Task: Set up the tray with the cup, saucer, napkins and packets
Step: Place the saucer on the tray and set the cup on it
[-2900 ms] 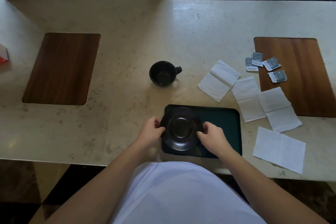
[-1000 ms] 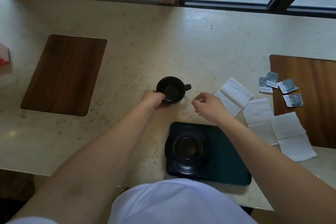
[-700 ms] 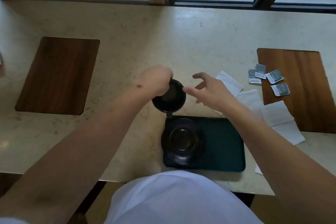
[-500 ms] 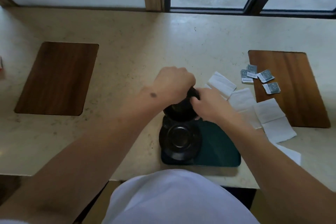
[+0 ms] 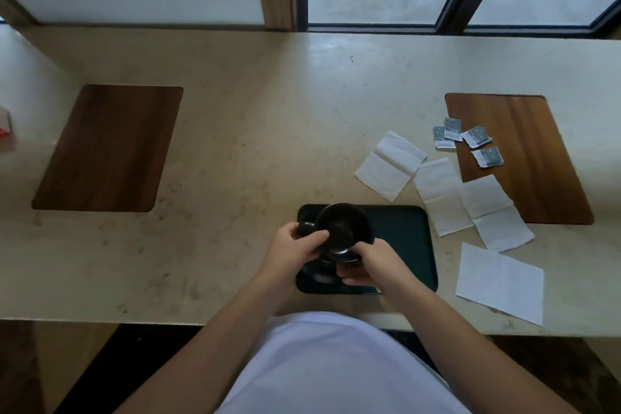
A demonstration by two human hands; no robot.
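Cup (image 5: pixel 342 228) now held by both hands over saucer (image 5: pixel 319 274).

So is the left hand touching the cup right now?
Touching. The head view shows the left hand with its fingers curled round the handle side of the black cup, which it holds over the saucer.

Both hands, left (image 5: pixel 291 247) and right (image 5: pixel 373 264), grip a black cup (image 5: pixel 342 232) above its saucer (image 5: pixel 319 274) on a dark tray (image 5: pixel 406 239); napkins (image 5: pixel 391 165) and packets (image 5: pixel 467 141) lie to the right.
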